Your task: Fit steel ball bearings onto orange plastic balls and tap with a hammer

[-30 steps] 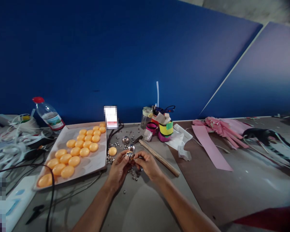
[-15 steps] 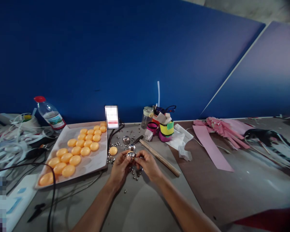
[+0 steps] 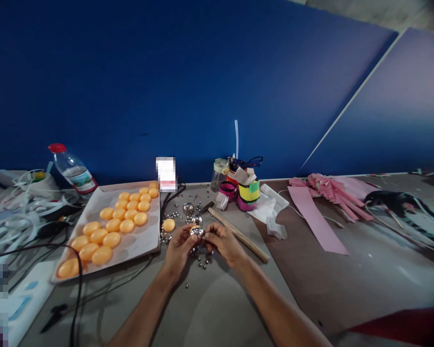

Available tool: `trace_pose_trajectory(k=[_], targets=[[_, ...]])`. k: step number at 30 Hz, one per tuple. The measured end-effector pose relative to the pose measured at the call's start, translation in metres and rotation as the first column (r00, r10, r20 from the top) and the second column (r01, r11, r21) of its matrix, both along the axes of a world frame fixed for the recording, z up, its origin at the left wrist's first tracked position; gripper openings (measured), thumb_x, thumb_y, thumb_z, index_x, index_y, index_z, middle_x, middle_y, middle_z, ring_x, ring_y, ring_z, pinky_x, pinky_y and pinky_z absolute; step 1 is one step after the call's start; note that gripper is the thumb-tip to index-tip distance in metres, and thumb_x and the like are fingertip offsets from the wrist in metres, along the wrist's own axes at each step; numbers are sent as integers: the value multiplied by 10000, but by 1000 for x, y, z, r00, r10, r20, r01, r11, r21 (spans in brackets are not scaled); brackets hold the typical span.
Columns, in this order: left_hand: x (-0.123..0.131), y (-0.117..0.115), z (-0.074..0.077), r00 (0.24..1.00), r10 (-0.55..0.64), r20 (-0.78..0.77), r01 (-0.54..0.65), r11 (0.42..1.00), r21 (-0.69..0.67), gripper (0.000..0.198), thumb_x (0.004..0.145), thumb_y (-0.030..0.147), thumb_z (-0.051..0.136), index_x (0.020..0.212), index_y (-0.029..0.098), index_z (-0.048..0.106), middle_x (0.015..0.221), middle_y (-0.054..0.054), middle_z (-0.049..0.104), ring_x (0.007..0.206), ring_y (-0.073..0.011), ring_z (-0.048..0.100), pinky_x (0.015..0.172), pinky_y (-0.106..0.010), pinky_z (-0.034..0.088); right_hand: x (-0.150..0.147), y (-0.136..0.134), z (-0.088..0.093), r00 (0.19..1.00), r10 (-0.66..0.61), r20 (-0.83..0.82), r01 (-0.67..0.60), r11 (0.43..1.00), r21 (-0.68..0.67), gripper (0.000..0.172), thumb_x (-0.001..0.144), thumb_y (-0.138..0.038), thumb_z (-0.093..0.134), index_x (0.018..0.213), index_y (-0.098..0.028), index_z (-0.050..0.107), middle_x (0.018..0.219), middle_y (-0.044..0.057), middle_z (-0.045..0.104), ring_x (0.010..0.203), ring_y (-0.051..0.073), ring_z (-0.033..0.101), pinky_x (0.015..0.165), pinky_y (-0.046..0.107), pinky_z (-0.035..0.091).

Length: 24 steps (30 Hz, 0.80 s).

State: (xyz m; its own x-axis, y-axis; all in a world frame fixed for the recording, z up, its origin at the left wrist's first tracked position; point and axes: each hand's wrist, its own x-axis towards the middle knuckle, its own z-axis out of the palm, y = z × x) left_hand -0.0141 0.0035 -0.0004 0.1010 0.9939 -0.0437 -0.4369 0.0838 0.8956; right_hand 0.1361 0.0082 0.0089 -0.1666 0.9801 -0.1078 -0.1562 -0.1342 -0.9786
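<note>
Between thumb and fingers, my left hand [image 3: 180, 246] holds an orange ball partly covered with shiny silver pieces [image 3: 197, 232]. My right hand [image 3: 220, 242] is closed in a pinch at the ball's right side; anything between its fingertips is too small to make out. Just behind the hands are two more silver-covered balls [image 3: 188, 208], one partly hidden by the hands. A plain orange ball [image 3: 169, 224] rests on the table to their left. Small silver beads [image 3: 202, 263] lie scattered around and below the hands.
Rows of orange balls lie in a white tray [image 3: 144, 241] at left, near a bottle [image 3: 80, 177]. A wooden-handled hammer [image 3: 244, 237] lies right of my hands. Behind it stand a jar [image 3: 220, 176] and a yellow container [image 3: 249, 193]. Pink ribbon [image 3: 318, 219] is farther right.
The view has shifted slightly. My hands stay together at the ball, with the right fingers a little changed in position against its side.
</note>
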Motion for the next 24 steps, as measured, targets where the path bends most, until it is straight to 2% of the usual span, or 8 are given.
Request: trace_pose_trajectory(k=[3, 7, 10, 12, 16, 19, 22, 24], targets=[[-5, 2, 5, 991, 29, 134, -19, 997, -73, 326, 671, 278, 742, 956, 194, 607, 797, -2, 671, 701, -134, 637, 739, -290, 503, 21, 5, 8, 965, 91, 244, -103, 994, 37, 124, 718, -234, 569, 827, -178, 583, 596, -49, 530, 459, 74, 417, 487, 211, 326], [-11, 5, 11, 971, 61, 230, -44, 996, -78, 326, 672, 261, 744, 957, 208, 595, 826, 9, 671, 690, -130, 651, 716, -272, 511, 42, 5, 14, 704, 211, 679, -328, 943, 48, 181, 719, -138, 540, 841, -191, 663, 789, 15, 657, 682, 134, 558, 612, 233, 379], [-11, 6, 10, 967, 52, 251, -33, 996, -79, 322, 670, 261, 747, 949, 205, 598, 826, 6, 670, 689, -131, 653, 713, -275, 517, 40, -2, 20, 525, 255, 812, -459, 888, 18, 235, 747, -129, 497, 894, -197, 667, 871, 30, 686, 778, 158, 594, 680, 237, 394], [-10, 6, 8, 966, 40, 255, -19, 996, -88, 322, 669, 260, 750, 948, 199, 600, 814, 4, 670, 690, -131, 651, 712, -273, 518, 34, -5, 24, 425, 207, 881, -478, 878, 25, 255, 749, -112, 480, 914, -184, 660, 919, 46, 690, 818, 167, 601, 710, 236, 390], [-9, 6, 4, 964, 27, 266, -3, 996, -91, 317, 681, 253, 743, 957, 198, 596, 835, 3, 670, 712, -130, 653, 725, -268, 515, 25, -6, 20, 312, 98, 945, -480, 874, 68, 247, 743, -81, 457, 875, -160, 650, 900, 81, 687, 795, 179, 606, 675, 242, 375], [-10, 5, 5, 964, 19, 264, 7, 995, -96, 322, 685, 253, 740, 965, 199, 591, 834, 5, 670, 712, -130, 656, 725, -268, 513, 24, -4, 11, 347, 16, 938, -454, 878, 153, 194, 720, -62, 462, 742, -161, 627, 794, 91, 668, 714, 181, 592, 630, 255, 369], [-10, 5, 6, 970, 29, 241, 0, 993, -119, 345, 673, 257, 748, 971, 197, 586, 809, 9, 672, 695, -134, 658, 709, -269, 513, 22, -3, 7, 590, -45, 806, -349, 886, 305, 193, 697, -37, 457, 679, -180, 585, 743, 59, 648, 677, 163, 583, 631, 255, 390], [-10, 5, 6, 972, 35, 233, -5, 992, -127, 356, 667, 261, 752, 973, 199, 582, 796, 12, 675, 689, -130, 657, 711, -265, 512, 20, -3, 10, 767, -13, 641, -241, 920, 308, 193, 711, -47, 443, 702, -190, 572, 642, 16, 624, 594, 140, 572, 585, 243, 400]])
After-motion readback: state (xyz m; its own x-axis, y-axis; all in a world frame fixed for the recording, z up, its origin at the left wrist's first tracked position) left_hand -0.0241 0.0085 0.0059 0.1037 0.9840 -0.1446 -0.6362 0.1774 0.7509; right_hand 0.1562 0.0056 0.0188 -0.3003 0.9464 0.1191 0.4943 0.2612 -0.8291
